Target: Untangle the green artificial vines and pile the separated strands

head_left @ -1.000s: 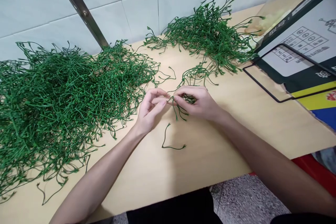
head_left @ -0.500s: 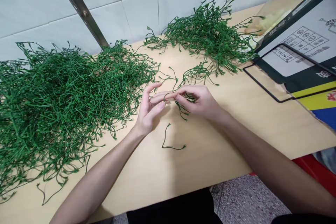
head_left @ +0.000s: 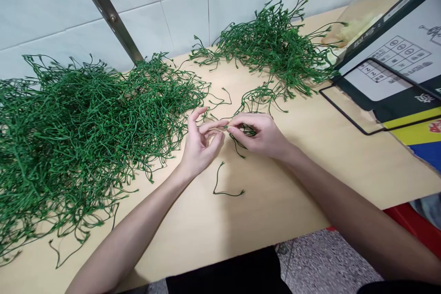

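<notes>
Over the middle of the table, my left hand [head_left: 203, 144] and my right hand [head_left: 262, 134] meet at the fingertips. A thin green plastic stem [head_left: 225, 127] shows between them. My right thumb and index finger pinch it; the left thumb and fingertips close on its other side, with the little finger raised. More green stems [head_left: 248, 131] lie beneath my right hand, partly hidden by it. A single bent stem [head_left: 217, 192] with small budded tips rests on the table in front of my hands.
A large tangled heap of green stems [head_left: 86, 133] covers the left side. A smaller pile [head_left: 272, 46] lies at the back, near the tiled wall [head_left: 182, 14]. At right are a black wire frame [head_left: 347, 117], a printed box [head_left: 389, 69] and a clear jar [head_left: 368, 4].
My left thumb has moved right and in towards the fingertips, closing the gap around the stem. My right hand has barely shifted. The piles look the same.
</notes>
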Demonstrator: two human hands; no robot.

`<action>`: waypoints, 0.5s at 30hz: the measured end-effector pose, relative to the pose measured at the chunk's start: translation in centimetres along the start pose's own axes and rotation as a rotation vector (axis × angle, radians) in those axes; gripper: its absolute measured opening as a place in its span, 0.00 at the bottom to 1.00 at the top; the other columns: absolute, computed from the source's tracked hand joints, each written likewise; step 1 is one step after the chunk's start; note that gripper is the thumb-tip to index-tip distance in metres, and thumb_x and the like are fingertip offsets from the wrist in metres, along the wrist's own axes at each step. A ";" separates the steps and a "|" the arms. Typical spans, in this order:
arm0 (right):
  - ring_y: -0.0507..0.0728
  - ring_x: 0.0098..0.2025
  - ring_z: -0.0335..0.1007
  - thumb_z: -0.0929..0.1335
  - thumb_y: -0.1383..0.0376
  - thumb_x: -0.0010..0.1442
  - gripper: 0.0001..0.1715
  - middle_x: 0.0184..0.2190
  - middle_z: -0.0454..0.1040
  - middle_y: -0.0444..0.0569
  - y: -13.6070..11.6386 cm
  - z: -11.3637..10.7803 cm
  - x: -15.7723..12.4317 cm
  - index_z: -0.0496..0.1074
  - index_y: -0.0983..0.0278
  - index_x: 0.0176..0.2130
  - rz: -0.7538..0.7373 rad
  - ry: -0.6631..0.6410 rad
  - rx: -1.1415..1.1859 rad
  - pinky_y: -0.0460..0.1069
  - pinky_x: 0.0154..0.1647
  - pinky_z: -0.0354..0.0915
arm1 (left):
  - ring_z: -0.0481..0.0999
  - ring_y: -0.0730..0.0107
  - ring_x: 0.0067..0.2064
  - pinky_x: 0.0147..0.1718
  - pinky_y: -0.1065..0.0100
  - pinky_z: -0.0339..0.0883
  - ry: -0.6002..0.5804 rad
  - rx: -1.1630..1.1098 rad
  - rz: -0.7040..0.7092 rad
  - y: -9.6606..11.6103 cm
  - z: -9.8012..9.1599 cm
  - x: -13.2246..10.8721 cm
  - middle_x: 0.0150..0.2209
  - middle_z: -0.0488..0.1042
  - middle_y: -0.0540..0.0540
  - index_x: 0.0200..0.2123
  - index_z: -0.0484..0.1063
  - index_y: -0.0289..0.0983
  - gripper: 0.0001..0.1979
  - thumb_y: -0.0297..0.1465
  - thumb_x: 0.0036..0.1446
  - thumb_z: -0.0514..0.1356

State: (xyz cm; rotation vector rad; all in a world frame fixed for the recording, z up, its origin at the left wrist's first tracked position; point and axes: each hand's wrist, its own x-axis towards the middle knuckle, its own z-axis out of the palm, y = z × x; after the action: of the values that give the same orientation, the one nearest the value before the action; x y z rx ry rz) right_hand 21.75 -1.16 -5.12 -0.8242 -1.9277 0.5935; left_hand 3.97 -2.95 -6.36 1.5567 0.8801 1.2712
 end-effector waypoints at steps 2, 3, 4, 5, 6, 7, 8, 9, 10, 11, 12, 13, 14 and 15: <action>0.54 0.31 0.74 0.67 0.69 0.61 0.07 0.29 0.78 0.49 0.0 0.1 0.0 0.74 0.64 0.32 -0.030 -0.003 -0.006 0.49 0.34 0.68 | 0.81 0.71 0.41 0.44 0.65 0.75 0.012 0.036 0.018 -0.2 0.0 0.0 0.42 0.79 0.46 0.58 0.51 0.43 0.28 0.28 0.60 0.62; 0.54 0.31 0.74 0.67 0.69 0.61 0.07 0.29 0.78 0.49 0.0 0.1 0.0 0.74 0.64 0.32 -0.042 -0.005 -0.009 0.49 0.35 0.69 | 0.81 0.72 0.40 0.44 0.65 0.75 0.022 0.066 0.035 -0.2 0.0 -0.1 0.41 0.79 0.47 0.58 0.51 0.43 0.28 0.28 0.60 0.63; 0.54 0.31 0.74 0.67 0.70 0.61 0.07 0.29 0.78 0.49 0.0 0.1 0.0 0.75 0.64 0.32 -0.051 -0.006 -0.012 0.49 0.35 0.69 | 0.81 0.72 0.40 0.43 0.66 0.75 0.034 0.112 0.056 -0.2 -0.1 -0.1 0.41 0.79 0.47 0.58 0.52 0.43 0.28 0.28 0.60 0.63; 0.53 0.31 0.74 0.67 0.70 0.62 0.07 0.29 0.78 0.49 -0.1 0.1 0.0 0.75 0.64 0.32 -0.056 -0.008 -0.013 0.49 0.35 0.69 | 0.80 0.72 0.39 0.42 0.66 0.74 0.045 0.179 0.086 -0.2 -0.2 -0.1 0.41 0.79 0.47 0.57 0.55 0.42 0.27 0.28 0.59 0.64; 0.53 0.31 0.74 0.67 0.70 0.62 0.07 0.29 0.78 0.49 -0.1 0.2 0.0 0.75 0.64 0.32 -0.056 -0.010 -0.012 0.49 0.34 0.69 | 0.79 0.73 0.38 0.40 0.66 0.73 0.053 0.266 0.125 -0.1 -0.3 -0.1 0.41 0.80 0.48 0.55 0.60 0.42 0.24 0.28 0.59 0.65; 0.53 0.30 0.73 0.67 0.70 0.62 0.07 0.29 0.78 0.49 -0.1 0.2 0.0 0.75 0.64 0.32 -0.054 -0.012 -0.014 0.48 0.34 0.68 | 0.77 0.72 0.38 0.39 0.66 0.72 0.062 0.370 0.173 0.0 -0.4 -0.1 0.41 0.80 0.48 0.51 0.65 0.41 0.19 0.28 0.58 0.66; 0.53 0.30 0.73 0.67 0.69 0.62 0.07 0.28 0.77 0.48 -0.2 0.2 0.0 0.75 0.64 0.32 -0.050 -0.015 -0.014 0.48 0.33 0.68 | 0.75 0.71 0.38 0.39 0.65 0.70 0.073 0.472 0.225 0.1 -0.6 -0.1 0.39 0.80 0.49 0.46 0.70 0.41 0.14 0.29 0.57 0.67; 0.53 0.29 0.73 0.67 0.69 0.62 0.07 0.28 0.77 0.48 -0.2 0.1 0.0 0.74 0.64 0.32 -0.044 -0.018 -0.014 0.48 0.32 0.68 | 0.74 0.70 0.38 0.39 0.64 0.69 0.092 0.559 0.271 0.3 -0.7 -0.1 0.37 0.80 0.49 0.41 0.73 0.40 0.09 0.29 0.57 0.67; 0.53 0.29 0.72 0.67 0.69 0.62 0.07 0.27 0.76 0.48 -0.3 0.1 0.1 0.75 0.64 0.32 -0.037 -0.018 -0.012 0.48 0.32 0.67 | 0.72 0.68 0.38 0.39 0.63 0.68 0.117 0.622 0.309 0.3 -0.8 0.0 0.35 0.80 0.49 0.37 0.75 0.40 0.05 0.30 0.57 0.67; 0.53 0.29 0.72 0.67 0.68 0.62 0.07 0.27 0.76 0.47 -0.3 0.1 0.1 0.75 0.64 0.32 -0.032 -0.017 -0.009 0.48 0.32 0.67 | 0.71 0.66 0.38 0.39 0.62 0.66 0.143 0.657 0.330 0.4 -0.9 0.1 0.33 0.80 0.49 0.35 0.76 0.41 0.03 0.31 0.57 0.67; 0.53 0.29 0.72 0.67 0.68 0.62 0.07 0.27 0.76 0.47 -0.4 0.1 0.1 0.74 0.64 0.32 -0.028 -0.014 -0.006 0.48 0.32 0.67 | 0.70 0.65 0.38 0.39 0.61 0.65 0.167 0.668 0.335 0.4 -1.0 0.1 0.32 0.80 0.49 0.33 0.78 0.41 0.03 0.33 0.57 0.67; 0.53 0.29 0.71 0.67 0.68 0.62 0.07 0.27 0.76 0.47 -0.4 0.0 0.1 0.74 0.64 0.32 -0.025 -0.011 -0.002 0.49 0.32 0.67 | 0.69 0.63 0.38 0.38 0.61 0.65 0.182 0.667 0.328 0.4 -1.0 0.2 0.31 0.79 0.49 0.32 0.78 0.42 0.03 0.34 0.56 0.68; 0.53 0.29 0.71 0.67 0.68 0.62 0.07 0.27 0.76 0.47 -0.4 0.0 0.1 0.74 0.63 0.32 -0.022 -0.007 0.002 0.49 0.32 0.67 | 0.68 0.63 0.38 0.38 0.60 0.64 0.188 0.658 0.315 0.3 -1.1 0.2 0.30 0.79 0.49 0.31 0.79 0.42 0.04 0.35 0.56 0.68; 0.53 0.29 0.72 0.67 0.67 0.62 0.08 0.27 0.76 0.47 -0.4 0.0 0.1 0.74 0.63 0.32 -0.016 -0.005 0.005 0.49 0.32 0.67 | 0.68 0.62 0.38 0.38 0.60 0.63 0.186 0.647 0.299 0.3 -1.1 0.2 0.30 0.79 0.49 0.32 0.80 0.43 0.04 0.35 0.56 0.68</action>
State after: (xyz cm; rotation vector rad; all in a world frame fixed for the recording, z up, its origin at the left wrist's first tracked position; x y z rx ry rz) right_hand 21.62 -1.38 -4.78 -0.8041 -1.9349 0.5902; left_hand 2.95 -2.65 -5.99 2.1601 1.3022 1.4398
